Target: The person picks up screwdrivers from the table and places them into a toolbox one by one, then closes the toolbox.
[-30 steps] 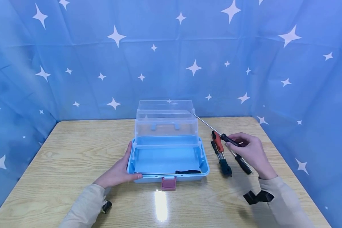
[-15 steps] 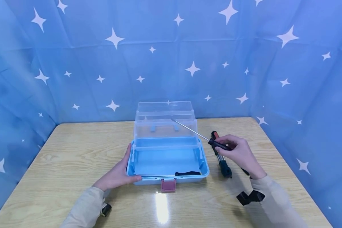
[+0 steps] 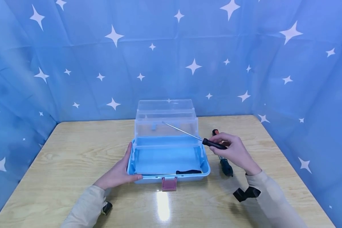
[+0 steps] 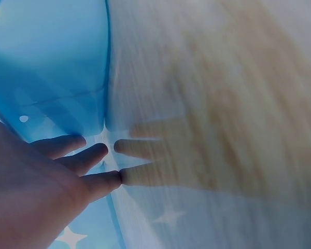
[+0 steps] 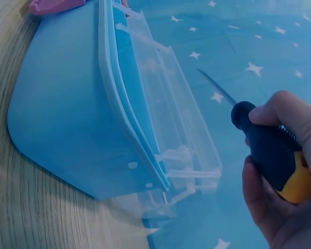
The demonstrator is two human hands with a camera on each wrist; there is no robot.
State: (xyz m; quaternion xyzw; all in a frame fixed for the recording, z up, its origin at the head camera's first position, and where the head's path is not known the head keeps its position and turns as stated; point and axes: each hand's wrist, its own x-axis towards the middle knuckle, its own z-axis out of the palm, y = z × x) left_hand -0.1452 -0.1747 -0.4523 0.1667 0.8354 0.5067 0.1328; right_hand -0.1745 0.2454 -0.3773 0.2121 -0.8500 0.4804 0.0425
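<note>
A blue toolbox (image 3: 148, 180) stands on the table with its clear lid (image 3: 165, 110) raised and its purple latch (image 3: 169, 184) hanging at the front. My left hand (image 3: 118, 172) rests at the box's front left corner, thumb along the front rim, fingers extended down the left side. My right hand (image 3: 233, 151) holds a screwdriver (image 3: 209, 142) by its black handle, its shaft slanting up and left over the box's right part. The right wrist view shows yellow on that handle. Inside the box, another screwdriver (image 3: 189, 172) with a black handle lies along the front wall.
Beneath and behind my right hand lie a screwdriver with a dark green handle (image 3: 226, 167) and a red-and-black handle (image 3: 215, 132), partly hidden by the hand. A blue curtain (image 3: 159, 63) with white stars surrounds the wooden table (image 3: 82, 145).
My right hand has carried the screwdriver left from above the tools on the table, so its tip now overlaps the lid's middle. The left hand stays at the toolbox corner.
</note>
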